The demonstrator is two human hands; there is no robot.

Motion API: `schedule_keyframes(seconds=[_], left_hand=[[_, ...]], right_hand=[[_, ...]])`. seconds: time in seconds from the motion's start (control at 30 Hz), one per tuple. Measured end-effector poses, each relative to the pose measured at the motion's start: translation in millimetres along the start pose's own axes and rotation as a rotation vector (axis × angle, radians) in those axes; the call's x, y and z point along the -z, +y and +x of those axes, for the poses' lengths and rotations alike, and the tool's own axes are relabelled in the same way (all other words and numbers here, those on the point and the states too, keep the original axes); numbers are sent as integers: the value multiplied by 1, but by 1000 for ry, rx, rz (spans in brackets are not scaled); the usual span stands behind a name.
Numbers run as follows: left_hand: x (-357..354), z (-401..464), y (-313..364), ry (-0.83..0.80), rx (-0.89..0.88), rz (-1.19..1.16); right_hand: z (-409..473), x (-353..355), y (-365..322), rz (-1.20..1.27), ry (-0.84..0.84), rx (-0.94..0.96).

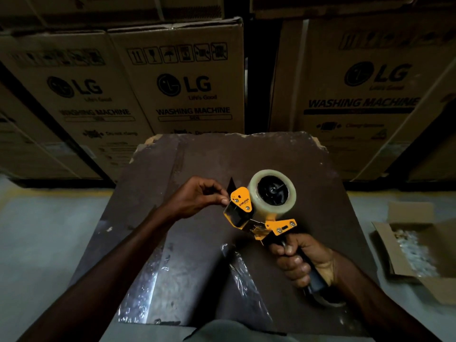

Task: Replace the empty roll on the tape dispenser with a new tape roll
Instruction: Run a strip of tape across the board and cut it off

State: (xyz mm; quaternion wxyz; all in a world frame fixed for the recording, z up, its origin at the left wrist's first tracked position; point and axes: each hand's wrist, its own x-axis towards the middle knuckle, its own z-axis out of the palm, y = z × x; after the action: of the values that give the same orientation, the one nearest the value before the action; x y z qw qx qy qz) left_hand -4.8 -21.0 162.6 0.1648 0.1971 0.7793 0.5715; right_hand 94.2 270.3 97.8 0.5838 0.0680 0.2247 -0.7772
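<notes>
A yellow and black tape dispenser (243,213) is held above a dark brown board (246,156). A full roll of clear tape (256,208) sits on its black hub. My right hand (299,260) is wrapped around the dispenser's black handle at the lower right. My left hand (197,197) reaches in from the left; its thumb and fingers pinch at the front of the dispenser beside the yellow side plate. Whether a tape end lies between those fingers cannot be told. Under my right wrist, part of a pale ring (329,302) shows on the board, mostly hidden.
Tall cardboard washing machine cartons (182,77) stand stacked close behind the board. An open cardboard box (417,245) with pale contents sits on the grey floor at the right. Crumpled clear film (241,275) lies on the board near me.
</notes>
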Motion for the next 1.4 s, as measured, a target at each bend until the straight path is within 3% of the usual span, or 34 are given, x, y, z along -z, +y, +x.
schedule_keyframes(seconds=[0.1, 0.27, 0.47, 0.67, 0.93, 1.2, 1.4], left_hand=[[5, 3, -1, 69, -15, 55], [6, 6, -7, 30, 12, 129], [-1, 6, -15, 170, 6, 85], [-10, 11, -26, 370, 48, -81], [-18, 26, -69, 699, 232, -280], [-43, 20, -89, 616, 326, -245], [-52, 8, -111, 577, 401, -226]], right_hand=[[5, -4, 3, 8, 21, -1], [10, -11, 7, -30, 12, 28], [18, -17, 7, -33, 93, 105], [38, -10, 7, -35, 112, 188], [74, 23, -12, 28, 214, 252], [117, 55, -42, 49, 466, 243], [141, 78, -46, 132, 502, 211]])
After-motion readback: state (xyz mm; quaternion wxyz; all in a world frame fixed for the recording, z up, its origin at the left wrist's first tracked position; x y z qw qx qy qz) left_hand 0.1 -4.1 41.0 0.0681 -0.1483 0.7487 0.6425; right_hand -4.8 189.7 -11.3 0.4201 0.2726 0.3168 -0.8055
